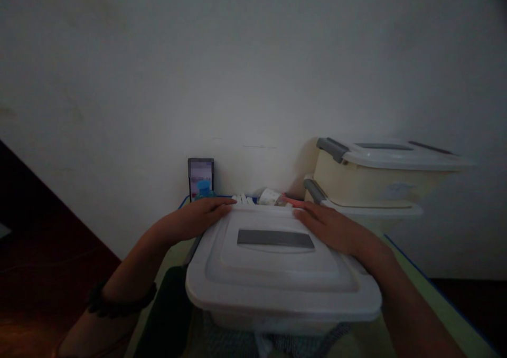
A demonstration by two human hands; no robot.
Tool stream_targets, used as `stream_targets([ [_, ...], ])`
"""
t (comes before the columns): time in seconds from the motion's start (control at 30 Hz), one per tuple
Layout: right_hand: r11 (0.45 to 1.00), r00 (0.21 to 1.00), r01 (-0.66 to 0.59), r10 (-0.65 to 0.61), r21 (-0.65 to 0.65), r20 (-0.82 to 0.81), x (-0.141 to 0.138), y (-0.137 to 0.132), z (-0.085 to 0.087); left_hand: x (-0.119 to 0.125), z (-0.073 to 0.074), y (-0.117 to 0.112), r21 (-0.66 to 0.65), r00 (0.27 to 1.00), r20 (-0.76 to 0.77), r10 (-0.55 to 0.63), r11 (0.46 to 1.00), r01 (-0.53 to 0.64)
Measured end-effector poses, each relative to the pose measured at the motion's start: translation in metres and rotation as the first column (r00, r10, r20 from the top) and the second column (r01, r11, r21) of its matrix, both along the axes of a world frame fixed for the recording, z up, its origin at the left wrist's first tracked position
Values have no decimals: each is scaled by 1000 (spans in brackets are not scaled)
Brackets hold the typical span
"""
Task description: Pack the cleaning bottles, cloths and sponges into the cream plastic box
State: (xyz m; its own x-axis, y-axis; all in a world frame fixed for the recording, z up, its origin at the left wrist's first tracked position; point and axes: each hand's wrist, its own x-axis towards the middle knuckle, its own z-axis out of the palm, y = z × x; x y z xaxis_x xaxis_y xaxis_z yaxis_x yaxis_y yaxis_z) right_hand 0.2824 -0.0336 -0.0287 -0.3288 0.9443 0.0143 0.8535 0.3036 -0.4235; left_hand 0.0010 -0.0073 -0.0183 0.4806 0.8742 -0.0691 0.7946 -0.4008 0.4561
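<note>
A white lidded storage box [273, 279] with a grey strip on its lid stands close in front of me. My left hand [202, 215] rests at the far left corner of the lid, its fingers stretched out along the edge. At the far right corner lies my right hand [328, 225], fingers also extended flat over the lid's rim. Neither hand wraps round anything that I can see. Dark patterned fabric [237, 342] shows below the near edge of the box.
On the right, two cream storage boxes with white lids are stacked, the upper box [356, 181] having grey latches. A phone [201, 173] leans on the wall behind a blue bottle cap [203, 187]. A white cup-like item [270, 196] lies behind the lid, on the green table [420, 289].
</note>
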Motion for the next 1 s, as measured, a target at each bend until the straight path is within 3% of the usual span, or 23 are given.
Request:
stream_targets([
  [0.2,1000,999,24,-24,-2,-28,1,-3,1,10,5,-20,150,977,-181,113,985,-86],
  [0.3,1000,1000,1,-2,-17,-30,2,-3,2,15,6,-33,177,988,-150,-28,983,54],
  [0.4,999,1000,0,-1,-44,-14,4,-2,3,21,7,-40,96,987,-90,-132,985,141],
  [0.63,993,996,85,-87,-86,-21,7,0,-1,29,7,-35,40,979,-125,-159,985,166],
  [0.77,993,998,33,-38,-110,-43,22,0,5,27,6,-34,45,977,-145,-153,986,161],
  [0.87,978,993,28,-50,-209,-103,43,-7,15,25,3,-32,62,974,-144,-172,981,182],
  [1.0,899,938,-14,-139,-438,-316,63,-16,24,23,-1,-28,63,974,-124,-191,978,200],
])
